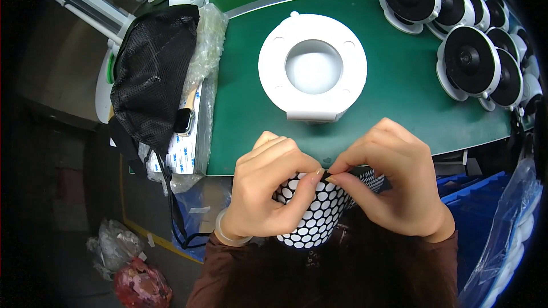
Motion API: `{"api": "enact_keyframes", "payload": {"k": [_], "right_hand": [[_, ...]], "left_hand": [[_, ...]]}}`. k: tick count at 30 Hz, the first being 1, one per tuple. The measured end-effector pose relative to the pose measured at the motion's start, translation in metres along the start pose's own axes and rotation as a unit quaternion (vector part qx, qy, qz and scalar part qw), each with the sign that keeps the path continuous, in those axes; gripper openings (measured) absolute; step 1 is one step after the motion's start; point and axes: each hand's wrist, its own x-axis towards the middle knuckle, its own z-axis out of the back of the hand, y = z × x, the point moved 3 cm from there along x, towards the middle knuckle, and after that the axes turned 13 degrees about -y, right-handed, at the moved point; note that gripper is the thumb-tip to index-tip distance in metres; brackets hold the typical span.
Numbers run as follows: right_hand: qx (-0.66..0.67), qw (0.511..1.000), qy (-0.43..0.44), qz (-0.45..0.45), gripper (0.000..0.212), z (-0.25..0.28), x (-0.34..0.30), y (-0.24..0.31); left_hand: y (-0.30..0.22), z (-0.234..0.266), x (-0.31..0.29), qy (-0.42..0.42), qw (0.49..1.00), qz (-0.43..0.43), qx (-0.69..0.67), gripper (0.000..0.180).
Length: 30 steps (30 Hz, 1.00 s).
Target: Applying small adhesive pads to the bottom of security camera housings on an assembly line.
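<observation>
At the table's near edge, a curved black sheet covered with rows of round white sticker-like dots [313, 222] hangs between my hands. My left hand [267, 185] pinches its upper edge with thumb and forefinger. Close beside it, my right hand [397, 179] is also closed in a pinch at the same edge, fingertips nearly meeting the left ones. Whether a single dot is between the right fingertips is too small to tell. Beyond my hands lies a white round housing [351, 74] with a wide central opening, a small knob at its far side and a flat tab at its near side.
Several white devices with black round faces [468, 60] crowd the table's right side. At left are a black mesh bag [151, 74], bubble wrap [210, 45] and a watch [183, 121] on a box. Blue crates [474, 205] stand below right; plastic bags [140, 285] lie on the floor.
</observation>
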Motion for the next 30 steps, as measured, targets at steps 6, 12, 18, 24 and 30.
{"api": "enact_keyframes", "payload": {"k": [6, 12, 18, 24, 30], "right_hand": [[-0.082, 0.992, -0.050, 0.086, 0.017, -0.007, -0.004, 0.009], [-0.036, 0.998, -0.020, 0.057, 0.016, -0.008, 0.006, 0.003], [-0.038, 0.992, -0.098, 0.063, 0.013, -0.006, 0.026, 0.010], [-0.096, 0.985, -0.130, 0.067, 0.005, -0.023, 0.047, 0.011], [-0.107, 0.983, -0.141, 0.052, 0.002, -0.025, 0.050, 0.005]], "left_hand": [[0.005, 0.003, -0.003, -0.026, 0.999, 0.030, -0.009, 0.010], [0.009, 0.009, 0.000, -0.025, 0.999, 0.028, -0.025, 0.010], [0.039, 0.007, -0.007, -0.138, 0.985, 0.085, -0.063, 0.016], [0.044, -0.010, -0.002, -0.168, 0.961, 0.170, -0.138, 0.025], [0.043, -0.019, 0.002, -0.173, 0.970, 0.125, -0.118, 0.024]]}}
